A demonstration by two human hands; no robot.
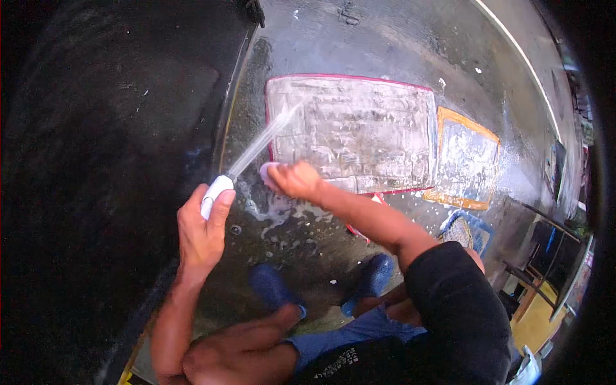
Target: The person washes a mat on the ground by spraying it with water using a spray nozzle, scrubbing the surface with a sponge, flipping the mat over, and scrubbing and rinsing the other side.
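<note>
My left hand (204, 228) is wrapped round a white spray nozzle (218, 192). Water (266, 136) jets from its tip up and to the right, onto the left part of a wet, grey, stained mat (366, 131) with a red edge, lying flat on the floor. My right hand (295, 179), slightly blurred, is closed on a pale pinkish object (268, 174) just off the mat's lower left corner. What that object is cannot be made out. Foamy water (269, 215) lies on the floor below it.
A smaller mat with an orange border (467, 157) lies right of the big one. Near my right arm are a blue-edged item (478, 234) and a red and white item (358, 232). My feet wear blue clogs (273, 285). Metal frames (545, 256) stand at the right.
</note>
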